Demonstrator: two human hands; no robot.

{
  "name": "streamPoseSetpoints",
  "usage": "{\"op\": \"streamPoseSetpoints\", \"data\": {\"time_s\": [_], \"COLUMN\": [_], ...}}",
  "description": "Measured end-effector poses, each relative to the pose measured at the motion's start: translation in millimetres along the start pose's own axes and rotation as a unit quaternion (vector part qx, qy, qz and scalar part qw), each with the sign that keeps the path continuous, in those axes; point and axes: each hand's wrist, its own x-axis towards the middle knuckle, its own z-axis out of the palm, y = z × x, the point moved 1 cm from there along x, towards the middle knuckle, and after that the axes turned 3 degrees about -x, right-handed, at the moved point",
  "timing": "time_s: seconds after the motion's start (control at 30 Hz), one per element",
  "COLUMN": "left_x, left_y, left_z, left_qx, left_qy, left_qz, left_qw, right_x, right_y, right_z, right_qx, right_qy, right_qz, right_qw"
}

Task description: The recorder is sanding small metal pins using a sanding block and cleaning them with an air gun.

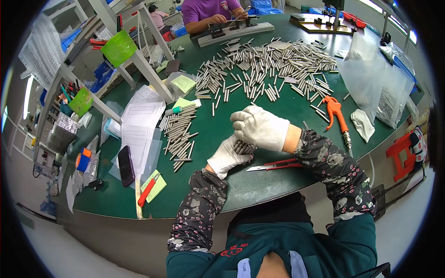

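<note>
In the head view both forearms, in dark floral-print sleeves, rise from the lower edge and bend inward over the near part of the round green table [259,185]. The left hand [227,157], in a white knit glove, lies palm up with its fingers curled under a bundle of short metal rods [244,148], cradling them. The right hand [259,127], also in a white glove, comes in from four o'clock with the wrist bent and the fingers clenched down over the top of the same bundle, so the rods sit between the two gloves, their blunt ends showing at the gap. The rods are thin, straight, grey steel cylinders with a dull shine.

At three o'clock from the left hand, touching the tabletop just below the right wrist, lie scissors with red handles [276,165]. At nine o'clock a neat stack of rods [180,134] rests beside printed paper sheets [139,125]. At twelve o'clock a wide scatter of loose rods [273,65] covers the far half of the table. An orange air blow gun [337,113] lies at two o'clock, near clear plastic bags [375,88]. A black phone [125,165] and a red utility knife [147,191] lie at the eight o'clock edge. Across the table, another person in a purple shirt [208,11] leans on it.
</note>
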Motion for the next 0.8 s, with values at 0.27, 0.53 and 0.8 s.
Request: {"op": "streamPoseSetpoints", "data": {"time_s": [0.27,0.53,0.8], "left_x": [-2,-2,3], "left_y": [5,5,-1], "left_z": [0,2,1], "left_qx": [-0.056,-0.044,-0.039], "left_qy": [-0.005,0.008,0.032], "left_qz": [-0.082,-0.070,-0.026], "left_qw": [0.995,0.997,0.998], "right_x": [-19,-65,-11], "right_y": [12,-14,-27], "right_z": [-9,-1,-35], "right_qx": [0.178,0.090,0.162], "right_qy": [0.039,-0.165,-0.024], "right_qz": [0.213,0.353,0.261], "right_qw": [0.960,0.917,0.951]}}
